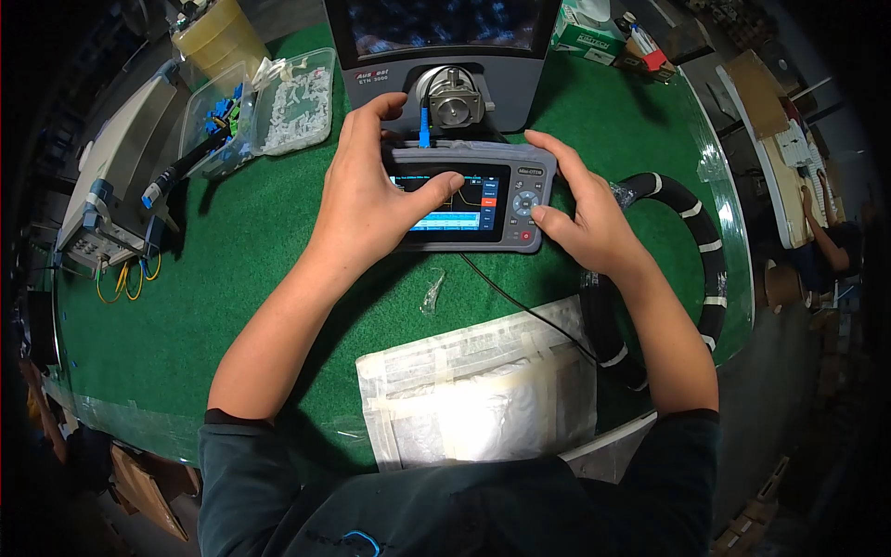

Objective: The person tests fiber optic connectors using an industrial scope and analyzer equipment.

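A grey handheld Mini-OTDR (509, 210) with a lit screen is held level between both hands over the green mat. My left hand (371, 186) grips its left end, the thumb lying across the screen and the fingers at the top edge. My right hand (587, 206) is closed round the right end, with its thumb beside the round keypad. A blue fibre connector (425, 130) is at the top edge of the tester, near my left fingers. Behind it stands an inspection machine (380, 86) with a dark monitor and a round metal fixture (454, 111).
A black cable coil with white bands (715, 265) lies right. A white padded sheet (399, 399) is in front, with a black cord (520, 302) running above it. Plastic bins (295, 107) of small parts and a grey instrument (116, 153) stand left. Another person's arm (819, 223) shows far right.
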The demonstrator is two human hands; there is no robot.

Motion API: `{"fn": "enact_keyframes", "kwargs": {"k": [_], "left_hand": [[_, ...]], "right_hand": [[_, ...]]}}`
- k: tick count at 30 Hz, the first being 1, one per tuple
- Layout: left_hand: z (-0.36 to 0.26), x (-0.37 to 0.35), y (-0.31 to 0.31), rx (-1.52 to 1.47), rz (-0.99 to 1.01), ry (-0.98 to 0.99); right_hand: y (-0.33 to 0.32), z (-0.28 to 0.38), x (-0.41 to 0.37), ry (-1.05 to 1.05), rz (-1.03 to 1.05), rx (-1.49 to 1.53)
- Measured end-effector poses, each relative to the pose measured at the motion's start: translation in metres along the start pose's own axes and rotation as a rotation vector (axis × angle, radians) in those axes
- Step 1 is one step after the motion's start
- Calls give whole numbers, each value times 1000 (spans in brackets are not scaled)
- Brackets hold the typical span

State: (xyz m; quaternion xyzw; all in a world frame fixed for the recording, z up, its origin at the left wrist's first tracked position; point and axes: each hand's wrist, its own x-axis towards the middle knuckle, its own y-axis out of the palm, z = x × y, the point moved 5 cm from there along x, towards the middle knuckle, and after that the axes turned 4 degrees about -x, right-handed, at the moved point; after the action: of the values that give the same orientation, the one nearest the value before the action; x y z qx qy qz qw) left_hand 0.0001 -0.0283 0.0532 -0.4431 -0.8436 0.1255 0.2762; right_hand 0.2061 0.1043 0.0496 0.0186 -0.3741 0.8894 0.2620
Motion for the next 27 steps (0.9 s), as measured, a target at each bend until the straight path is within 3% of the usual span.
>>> {"fn": "enact_keyframes", "kwargs": {"k": [27], "left_hand": [[-3, -1, 0, 29, -7, 3]], "right_hand": [[1, -1, -1, 22, -6, 13]]}}
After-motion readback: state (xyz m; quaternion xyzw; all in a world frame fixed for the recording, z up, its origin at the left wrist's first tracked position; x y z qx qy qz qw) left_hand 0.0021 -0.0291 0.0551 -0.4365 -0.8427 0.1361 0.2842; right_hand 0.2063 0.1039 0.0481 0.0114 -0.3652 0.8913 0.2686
